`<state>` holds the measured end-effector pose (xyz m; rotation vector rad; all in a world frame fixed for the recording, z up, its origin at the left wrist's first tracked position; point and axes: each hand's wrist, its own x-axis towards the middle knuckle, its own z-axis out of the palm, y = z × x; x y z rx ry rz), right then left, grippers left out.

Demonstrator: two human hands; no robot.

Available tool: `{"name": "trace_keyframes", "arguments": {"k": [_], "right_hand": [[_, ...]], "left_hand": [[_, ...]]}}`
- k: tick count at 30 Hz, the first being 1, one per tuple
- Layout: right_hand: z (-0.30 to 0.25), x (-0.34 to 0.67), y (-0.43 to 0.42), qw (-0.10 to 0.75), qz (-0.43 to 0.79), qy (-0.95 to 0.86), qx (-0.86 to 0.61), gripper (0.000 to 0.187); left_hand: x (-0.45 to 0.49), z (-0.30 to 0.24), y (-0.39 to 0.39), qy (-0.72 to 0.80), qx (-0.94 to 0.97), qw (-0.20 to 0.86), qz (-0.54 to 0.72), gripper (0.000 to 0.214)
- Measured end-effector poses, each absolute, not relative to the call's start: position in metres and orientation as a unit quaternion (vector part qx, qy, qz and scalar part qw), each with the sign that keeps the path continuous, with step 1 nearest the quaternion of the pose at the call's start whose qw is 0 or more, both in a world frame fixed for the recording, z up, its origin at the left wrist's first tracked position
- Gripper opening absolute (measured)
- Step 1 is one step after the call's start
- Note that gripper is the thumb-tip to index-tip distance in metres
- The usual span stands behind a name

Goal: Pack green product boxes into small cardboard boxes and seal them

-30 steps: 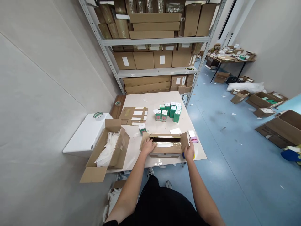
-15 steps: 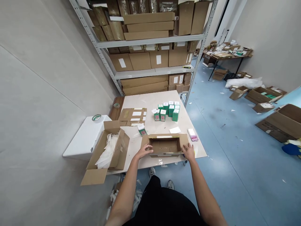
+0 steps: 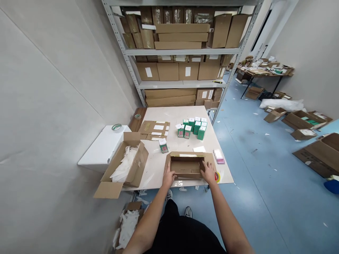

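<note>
An open, empty brown cardboard box [image 3: 186,167] sits at the near edge of the white table [image 3: 182,144]. My left hand [image 3: 168,175] grips the box's near left corner, fingers over the rim. My right hand [image 3: 209,172] grips its near right corner the same way. A cluster of small green-and-white cartons [image 3: 193,127] stands further back on the table. One single green carton [image 3: 163,145] lies closer, just beyond the box's left side.
A box of white packing paper [image 3: 127,165] hangs off the table's left edge beside a white cabinet [image 3: 102,148] with a tape roll [image 3: 117,127]. Flattened cardboard [image 3: 155,129] lies behind. Shelves of brown boxes [image 3: 180,70] stand at the back. Loose boxes litter the blue floor [image 3: 299,120].
The box's top flaps, which I was holding over it a second ago, now stand open and the empty inside shows. Both hands moved to the near corners.
</note>
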<state>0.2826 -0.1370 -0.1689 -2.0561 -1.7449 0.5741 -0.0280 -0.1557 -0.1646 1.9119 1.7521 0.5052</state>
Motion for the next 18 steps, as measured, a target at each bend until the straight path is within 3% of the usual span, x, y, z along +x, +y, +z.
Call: {"name": "trace_keyframes", "arguments": {"k": [3,8,14,18], "right_hand": [[-0.151,0.276,-0.124,0.157,0.187,-0.640,-0.729,0.073],[-0.126,0.260,-0.098,0.187,0.152,-0.676,-0.697,0.082],[-0.112,0.220,-0.074,0.186,0.121,-0.730,-0.646,0.039],[-0.108,0.176,-0.070,0.142,0.156,-0.784,-0.584,0.031]], "left_hand": [[-0.033,-0.153,-0.173,0.635,0.711,0.239,0.188,0.008],[-0.041,-0.136,-0.222,0.625,0.723,0.180,0.232,0.013],[-0.056,-0.111,-0.276,0.663,0.690,0.143,0.251,0.019],[-0.081,-0.102,-0.300,0.688,0.658,0.132,0.276,0.019]]}}
